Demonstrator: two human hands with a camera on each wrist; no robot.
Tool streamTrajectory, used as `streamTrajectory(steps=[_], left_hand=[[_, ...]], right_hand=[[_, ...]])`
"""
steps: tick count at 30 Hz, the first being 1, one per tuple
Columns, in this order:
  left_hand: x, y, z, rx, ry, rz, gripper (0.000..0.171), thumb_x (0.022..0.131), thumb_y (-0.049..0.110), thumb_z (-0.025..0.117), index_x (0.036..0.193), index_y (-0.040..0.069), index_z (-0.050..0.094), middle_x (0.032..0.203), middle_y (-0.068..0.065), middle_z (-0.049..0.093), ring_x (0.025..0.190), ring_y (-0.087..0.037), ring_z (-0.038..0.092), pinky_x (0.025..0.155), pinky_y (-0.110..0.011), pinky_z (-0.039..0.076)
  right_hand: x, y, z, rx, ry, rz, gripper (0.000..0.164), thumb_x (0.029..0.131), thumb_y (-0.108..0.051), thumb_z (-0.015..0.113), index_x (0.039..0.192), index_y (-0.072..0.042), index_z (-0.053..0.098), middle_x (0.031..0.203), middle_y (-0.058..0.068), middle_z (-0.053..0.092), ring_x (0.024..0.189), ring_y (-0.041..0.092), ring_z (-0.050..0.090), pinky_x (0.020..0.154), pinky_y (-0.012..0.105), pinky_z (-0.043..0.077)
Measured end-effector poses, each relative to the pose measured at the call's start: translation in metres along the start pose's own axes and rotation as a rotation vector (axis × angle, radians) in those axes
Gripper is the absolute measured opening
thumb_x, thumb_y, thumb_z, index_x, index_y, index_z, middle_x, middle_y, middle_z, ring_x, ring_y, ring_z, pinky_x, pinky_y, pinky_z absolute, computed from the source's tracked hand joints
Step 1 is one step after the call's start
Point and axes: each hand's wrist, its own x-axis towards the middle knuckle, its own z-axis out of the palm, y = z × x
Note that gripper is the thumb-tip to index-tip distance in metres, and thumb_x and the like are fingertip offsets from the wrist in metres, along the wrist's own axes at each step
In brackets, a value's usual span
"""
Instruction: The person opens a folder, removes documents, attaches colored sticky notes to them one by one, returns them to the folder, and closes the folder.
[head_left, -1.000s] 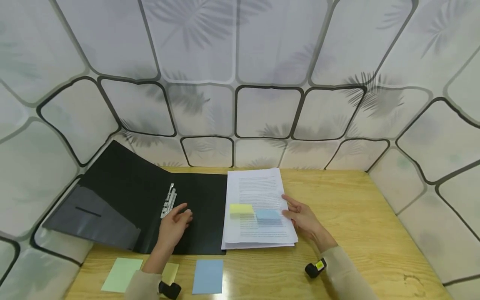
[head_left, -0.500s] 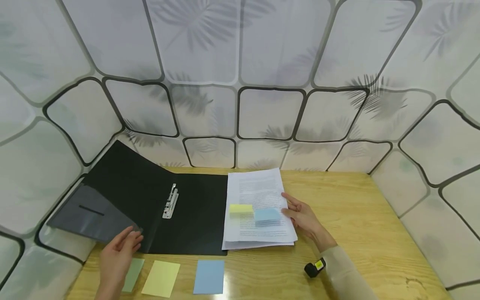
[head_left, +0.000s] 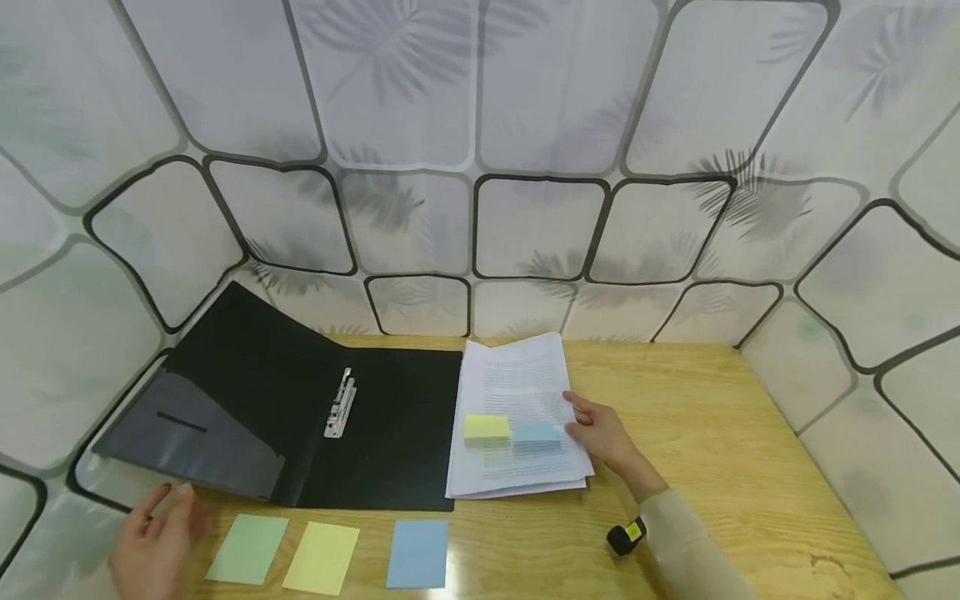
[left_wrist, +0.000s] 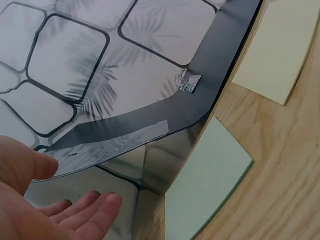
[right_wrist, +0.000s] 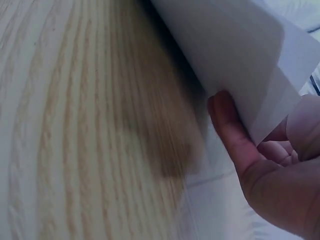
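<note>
An open black folder [head_left: 397, 417] with a metal clip [head_left: 341, 404] lies at left, its cover [head_left: 202, 425] raised and tilted against the wall. My left hand [head_left: 153, 533] is by the cover's lower left corner. In the left wrist view, its thumb is at the cover's edge and its fingers are spread below, apart from it. A stack of printed papers [head_left: 517, 375] overlaps the folder's right edge, bearing yellow sticky notes [head_left: 486, 427] and blue sticky notes [head_left: 537, 439]. My right hand [head_left: 609, 435] pinches the stack's right edge between thumb and fingers, lifting it off the table.
Along the table's [head_left: 675, 392] front lie a green sticky pad [head_left: 247, 548], a yellow sticky pad [head_left: 322, 557] and a blue sticky pad [head_left: 417, 554]. Patterned walls [head_left: 540, 225] close off the back and both sides.
My left hand has moved from beside the clip down and left to the cover's outer corner, uncovering the pads. My right hand keeps its hold; the papers have shifted slightly.
</note>
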Motion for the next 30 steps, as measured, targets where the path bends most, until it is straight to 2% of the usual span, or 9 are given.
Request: streamTrajectory(steps=[2, 5, 9, 13, 15, 17, 19, 25, 30], left_hand=[[0.004, 0.0, 0.0, -0.022, -0.019, 0.015, 0.058, 0.102, 0.026, 0.07, 0.154, 0.013, 0.05, 0.072, 0.03, 0.065, 0.056, 0.005, 0.068, 0.056, -0.012, 0.056], [0.011, 0.002, 0.003, -0.021, -0.014, 0.039, 0.077, 0.102, 0.031, 0.069, 0.164, 0.003, 0.033, 0.12, 0.005, 0.077, 0.06, 0.007, 0.069, 0.058, -0.012, 0.057], [0.015, 0.006, 0.005, -0.079, 0.014, 0.084, 0.075, 0.102, 0.027, 0.069, 0.162, -0.001, 0.033, 0.151, -0.031, 0.039, 0.064, 0.008, 0.07, 0.058, -0.014, 0.058], [0.015, 0.008, 0.004, -0.186, 0.002, 0.145, 0.064, 0.101, 0.012, 0.07, 0.156, -0.005, 0.043, 0.119, -0.004, 0.075, 0.061, 0.002, 0.072, 0.056, -0.017, 0.059], [0.013, 0.007, 0.006, -0.228, -0.016, 0.179, 0.048, 0.099, 0.004, 0.069, 0.144, -0.002, 0.056, 0.09, 0.01, 0.077, 0.059, -0.002, 0.073, 0.054, -0.018, 0.059], [0.011, 0.005, 0.009, -0.253, -0.036, 0.217, 0.031, 0.098, -0.001, 0.069, 0.128, 0.003, 0.064, 0.078, 0.014, 0.074, 0.057, -0.004, 0.073, 0.053, -0.019, 0.059], [0.008, 0.002, 0.013, -0.265, -0.052, 0.265, 0.025, 0.097, -0.004, 0.068, 0.12, 0.005, 0.065, 0.078, 0.012, 0.075, 0.056, -0.005, 0.073, 0.053, -0.019, 0.059], [-0.004, -0.008, 0.03, -0.229, -0.114, 0.321, 0.057, 0.1, 0.0, 0.067, 0.148, -0.019, 0.043, 0.083, 0.015, 0.075, 0.058, -0.003, 0.074, 0.056, -0.017, 0.059], [-0.02, -0.019, 0.05, -0.358, -0.163, 0.343, 0.021, 0.098, -0.009, 0.066, 0.117, -0.001, 0.07, 0.08, 0.003, 0.079, 0.057, -0.01, 0.076, 0.057, -0.022, 0.06]], right_hand=[[0.0, 0.002, -0.003, 0.049, -0.004, 0.005, 0.061, 0.101, 0.002, 0.061, 0.159, -0.005, 0.045, 0.154, 0.031, 0.048, 0.124, 0.033, 0.066, 0.1, 0.033, 0.058], [0.0, 0.004, -0.006, 0.17, -0.031, 0.011, 0.063, 0.103, 0.002, 0.06, 0.161, -0.006, 0.041, 0.158, 0.027, 0.044, 0.149, 0.039, 0.042, 0.113, 0.037, 0.05], [-0.002, 0.003, -0.009, 0.281, -0.073, 0.009, 0.065, 0.103, 0.002, 0.06, 0.163, -0.006, 0.037, 0.159, 0.027, 0.042, 0.147, 0.037, 0.047, 0.1, 0.021, 0.055], [-0.003, 0.001, -0.01, 0.295, -0.069, 0.022, 0.066, 0.102, 0.0, 0.062, 0.163, -0.008, 0.039, 0.156, 0.027, 0.048, 0.097, 0.013, 0.074, 0.073, 0.014, 0.055], [-0.003, 0.0, -0.01, 0.299, -0.063, 0.033, 0.066, 0.102, 0.0, 0.063, 0.163, -0.009, 0.04, 0.154, 0.026, 0.051, 0.066, 0.002, 0.059, 0.06, 0.015, 0.047], [-0.003, -0.002, -0.009, 0.302, -0.061, 0.034, 0.066, 0.101, 0.001, 0.063, 0.163, -0.009, 0.04, 0.152, 0.027, 0.051, 0.056, -0.001, 0.045, 0.054, 0.016, 0.042], [-0.003, -0.003, -0.008, 0.305, -0.065, 0.029, 0.066, 0.102, 0.001, 0.063, 0.163, -0.008, 0.039, 0.153, 0.028, 0.051, 0.055, -0.001, 0.044, 0.054, 0.016, 0.041], [-0.002, -0.006, -0.003, 0.322, -0.086, 0.022, 0.066, 0.102, 0.003, 0.06, 0.164, -0.008, 0.038, 0.154, 0.028, 0.05, 0.052, 0.002, 0.044, 0.051, 0.017, 0.038], [-0.001, -0.008, 0.002, 0.324, -0.09, 0.015, 0.066, 0.102, 0.003, 0.06, 0.163, -0.006, 0.038, 0.152, 0.029, 0.053, 0.05, 0.002, 0.041, 0.051, 0.017, 0.038]])
